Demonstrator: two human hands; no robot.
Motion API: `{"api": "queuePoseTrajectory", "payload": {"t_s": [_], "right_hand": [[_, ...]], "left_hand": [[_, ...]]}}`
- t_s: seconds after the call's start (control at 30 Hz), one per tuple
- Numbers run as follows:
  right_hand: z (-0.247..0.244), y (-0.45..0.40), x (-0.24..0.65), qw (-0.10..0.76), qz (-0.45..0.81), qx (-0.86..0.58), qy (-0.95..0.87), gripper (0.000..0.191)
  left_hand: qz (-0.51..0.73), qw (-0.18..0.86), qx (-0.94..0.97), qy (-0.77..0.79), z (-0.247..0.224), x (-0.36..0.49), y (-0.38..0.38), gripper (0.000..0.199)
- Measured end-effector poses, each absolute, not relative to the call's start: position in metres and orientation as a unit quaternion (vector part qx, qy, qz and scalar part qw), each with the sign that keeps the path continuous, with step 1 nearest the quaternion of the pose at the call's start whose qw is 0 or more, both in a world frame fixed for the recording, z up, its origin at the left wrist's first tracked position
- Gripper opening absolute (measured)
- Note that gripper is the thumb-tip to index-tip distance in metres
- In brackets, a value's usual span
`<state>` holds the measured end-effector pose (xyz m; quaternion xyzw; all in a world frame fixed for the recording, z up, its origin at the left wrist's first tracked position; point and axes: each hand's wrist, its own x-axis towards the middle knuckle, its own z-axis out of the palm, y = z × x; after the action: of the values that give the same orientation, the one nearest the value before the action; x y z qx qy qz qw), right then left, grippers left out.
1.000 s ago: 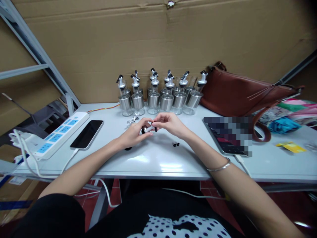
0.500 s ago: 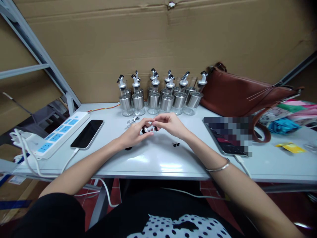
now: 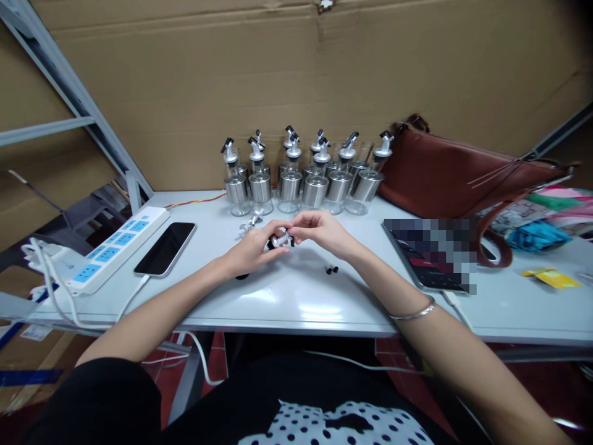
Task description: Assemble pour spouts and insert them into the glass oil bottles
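My left hand (image 3: 254, 252) is closed around a silver bottle pourer (image 3: 280, 239) with black parts, held low above the table's middle. From the right, my right hand (image 3: 322, 231) meets it, thumb and fingertips pinched at the pourer's black end; the exact piece between them is too small to make out. Past my left hand lie loose silver spout pieces (image 3: 251, 224), partly hidden. A dark round piece (image 3: 241, 276) peeks out under my left wrist. Two small black caps (image 3: 332, 270) lie on the table, below my right hand.
Several glass bottles with steel sleeves (image 3: 290, 183), most topped with pourers, stand at the back against cardboard. A power strip (image 3: 118, 247) and a phone (image 3: 165, 249) lie left. On the right are a tablet (image 3: 417, 262), a brown bag (image 3: 445, 167) and a yellow packet (image 3: 553, 277).
The view has shifted slightly. My hands stay together at the pourer, which shows a little more between them as my right fingertips work at its black end.
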<state>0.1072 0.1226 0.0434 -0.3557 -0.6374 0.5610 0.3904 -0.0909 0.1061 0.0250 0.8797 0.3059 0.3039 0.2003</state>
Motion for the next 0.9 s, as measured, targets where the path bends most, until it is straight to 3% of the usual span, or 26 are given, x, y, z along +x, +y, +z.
{"api": "queuePoseTrajectory", "payload": {"t_s": [0.9], "right_hand": [[0.0394, 0.1245, 0.1079, 0.389, 0.55, -0.355, -0.648, 0.022]], "left_hand": [[0.316, 0.157, 0.894, 0.278, 0.0276, -0.0897, 0.1054, 0.039]]}}
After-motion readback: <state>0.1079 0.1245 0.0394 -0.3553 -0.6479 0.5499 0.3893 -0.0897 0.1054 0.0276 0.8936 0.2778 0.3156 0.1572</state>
